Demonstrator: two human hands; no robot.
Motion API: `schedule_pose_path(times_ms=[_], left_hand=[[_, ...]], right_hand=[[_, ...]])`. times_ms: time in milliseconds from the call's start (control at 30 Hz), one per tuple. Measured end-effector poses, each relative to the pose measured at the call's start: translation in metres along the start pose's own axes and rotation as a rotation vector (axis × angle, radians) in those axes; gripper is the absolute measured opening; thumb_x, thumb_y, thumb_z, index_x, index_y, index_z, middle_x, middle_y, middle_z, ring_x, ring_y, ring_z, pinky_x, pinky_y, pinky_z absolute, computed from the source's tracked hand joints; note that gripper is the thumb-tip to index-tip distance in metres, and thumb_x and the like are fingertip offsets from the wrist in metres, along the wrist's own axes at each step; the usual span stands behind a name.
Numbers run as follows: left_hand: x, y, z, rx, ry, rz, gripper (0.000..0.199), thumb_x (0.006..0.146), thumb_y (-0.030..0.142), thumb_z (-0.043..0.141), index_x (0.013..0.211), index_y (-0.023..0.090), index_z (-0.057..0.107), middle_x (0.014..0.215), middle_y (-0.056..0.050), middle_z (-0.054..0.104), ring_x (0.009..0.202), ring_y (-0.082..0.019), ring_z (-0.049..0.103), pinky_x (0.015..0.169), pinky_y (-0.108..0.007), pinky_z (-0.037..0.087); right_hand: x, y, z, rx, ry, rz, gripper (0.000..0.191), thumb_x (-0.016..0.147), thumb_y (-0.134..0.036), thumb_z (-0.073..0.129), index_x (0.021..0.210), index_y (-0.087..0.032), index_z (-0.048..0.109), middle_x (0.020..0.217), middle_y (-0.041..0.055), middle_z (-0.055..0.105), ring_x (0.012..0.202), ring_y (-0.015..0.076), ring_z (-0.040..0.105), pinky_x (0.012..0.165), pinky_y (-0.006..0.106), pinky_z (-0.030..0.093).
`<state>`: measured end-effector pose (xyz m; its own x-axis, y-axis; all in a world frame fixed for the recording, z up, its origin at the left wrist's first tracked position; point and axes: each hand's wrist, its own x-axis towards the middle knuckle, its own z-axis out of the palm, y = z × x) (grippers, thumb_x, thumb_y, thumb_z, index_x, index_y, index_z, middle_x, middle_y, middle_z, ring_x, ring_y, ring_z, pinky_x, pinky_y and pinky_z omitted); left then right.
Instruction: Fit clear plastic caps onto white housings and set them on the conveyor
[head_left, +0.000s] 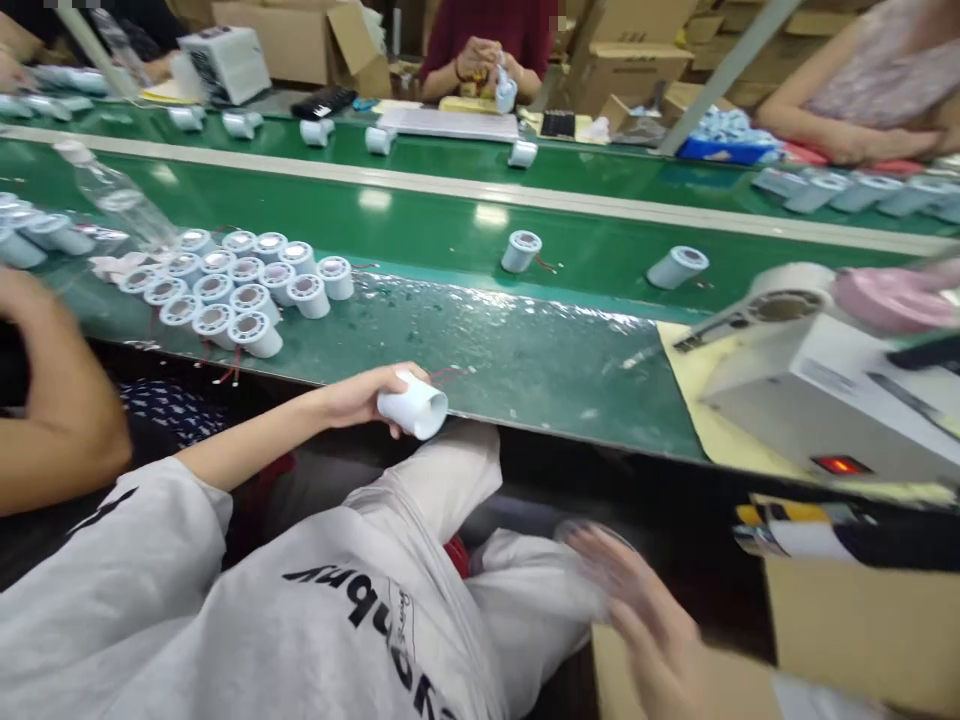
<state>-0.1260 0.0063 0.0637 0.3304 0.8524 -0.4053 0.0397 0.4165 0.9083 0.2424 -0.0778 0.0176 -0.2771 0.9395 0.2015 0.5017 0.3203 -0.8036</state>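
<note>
My left hand [367,396] is closed around a light-blue plastic cylinder [414,405] at the near edge of the bench. The cylinder lies tilted, its open, hollow end facing right, and thin red wires [448,376] show behind it. My right hand [637,590] is over my right thigh, well below the bench edge. It is smeared by motion, so its fingers and anything in them cannot be made out. A group of similar cylinders [255,333] stands on the bench to the left, with round slotted ends up and red wires trailing.
Two more cylinders [520,252] [677,267] are on the green conveyor belt [435,222]. A clear bottle [120,195] leans at the left. On the right sits a white machine [840,385] with a lit red switch. Co-workers sit across the belt; another person's arm [60,400] is at left.
</note>
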Motion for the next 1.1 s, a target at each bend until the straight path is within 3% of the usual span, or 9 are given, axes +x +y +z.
schedule_pose_path(times_ms=[67,133,267,400,500,667,767,867,1100], left_hand=[[0.021,-0.014,0.032,-0.189,-0.259,-0.153,0.047,0.069,0.055,0.064,0.099,0.019,0.055,0.076,-0.001,0.062,0.057,-0.014,0.056,0.043,-0.022,0.042],[0.041,-0.023,0.059,-0.129,-0.43,-0.258,0.05,0.073,0.062,0.066,0.095,0.018,0.059,0.069,0.0,0.058,0.049,-0.011,0.048,0.037,-0.02,0.033],[0.064,-0.022,0.09,0.285,-0.642,-0.09,0.039,0.083,0.054,0.065,0.091,0.016,0.069,0.077,-0.002,0.063,0.057,-0.011,0.051,0.047,-0.023,0.038],[0.068,-0.017,0.099,0.612,-0.527,0.38,0.026,0.087,0.04,0.066,0.096,0.017,0.074,0.096,-0.006,0.068,0.09,-0.019,0.062,0.084,-0.03,0.047],[0.068,-0.026,0.103,0.631,-0.431,0.502,0.044,0.075,0.051,0.08,0.105,0.019,0.075,0.097,-0.006,0.064,0.093,-0.021,0.06,0.087,-0.033,0.047],[0.071,-0.046,0.102,0.574,-0.432,0.527,0.069,0.057,0.056,0.091,0.115,0.023,0.076,0.129,-0.014,0.059,0.118,-0.031,0.058,0.098,-0.042,0.05],[0.069,-0.047,0.101,0.53,-0.515,0.5,0.072,0.06,0.045,0.093,0.126,0.023,0.071,0.144,-0.016,0.057,0.134,-0.035,0.054,0.109,-0.048,0.045],[0.063,-0.043,0.102,0.449,-0.55,0.396,0.072,0.067,0.033,0.088,0.135,0.024,0.064,0.139,-0.014,0.064,0.128,-0.031,0.06,0.104,-0.044,0.05],[0.054,-0.039,0.104,0.179,-0.555,0.177,0.073,0.072,0.033,0.085,0.139,0.022,0.059,0.142,-0.014,0.06,0.107,-0.023,0.069,0.09,-0.035,0.056]], right_hand=[[0.0,-0.009,0.018,-0.151,-0.033,-0.109,0.045,0.097,-0.042,0.056,0.142,-0.044,0.056,0.128,0.0116,0.064,0.113,0.0372,0.068,0.081,0.057,0.063],[0.01,-0.017,0.037,-0.312,0.013,-0.171,0.045,0.095,-0.039,0.06,0.14,-0.034,0.061,0.137,0.014,0.057,0.118,0.0378,0.064,0.09,0.055,0.061],[0.026,-0.02,0.049,-0.543,0.104,-0.064,0.033,0.092,-0.025,0.063,0.124,-0.03,0.071,0.148,0.0147,0.048,0.118,0.038,0.058,0.089,0.054,0.059],[0.017,-0.016,0.038,-0.31,0.028,0.04,0.004,0.085,-0.024,0.071,0.089,-0.023,0.072,0.134,0.0133,0.057,0.118,0.0342,0.061,0.09,0.048,0.059],[0.01,-0.018,0.033,-0.038,0.047,0.128,0.017,0.088,-0.037,0.07,0.079,-0.023,0.069,0.12,0.0114,0.063,0.111,0.0292,0.065,0.094,0.044,0.057],[0.01,-0.023,0.033,0.237,0.216,0.305,0.029,0.087,-0.04,0.07,0.064,-0.022,0.068,0.103,0.0086,0.073,0.095,0.0247,0.07,0.084,0.039,0.058],[0.011,-0.022,0.033,0.436,0.283,0.392,0.031,0.08,-0.043,0.078,0.06,-0.023,0.066,0.1,0.0081,0.077,0.097,0.0273,0.072,0.09,0.044,0.059],[0.01,-0.018,0.032,0.582,0.314,0.426,0.038,0.079,-0.054,0.079,0.061,-0.023,0.067,0.104,0.0094,0.078,0.104,0.0313,0.073,0.088,0.049,0.061],[-0.005,-0.02,0.03,0.15,0.171,0.113,0.033,0.08,-0.035,0.084,0.111,-0.03,0.074,0.135,0.0074,0.068,0.129,0.0316,0.063,0.11,0.052,0.052]])
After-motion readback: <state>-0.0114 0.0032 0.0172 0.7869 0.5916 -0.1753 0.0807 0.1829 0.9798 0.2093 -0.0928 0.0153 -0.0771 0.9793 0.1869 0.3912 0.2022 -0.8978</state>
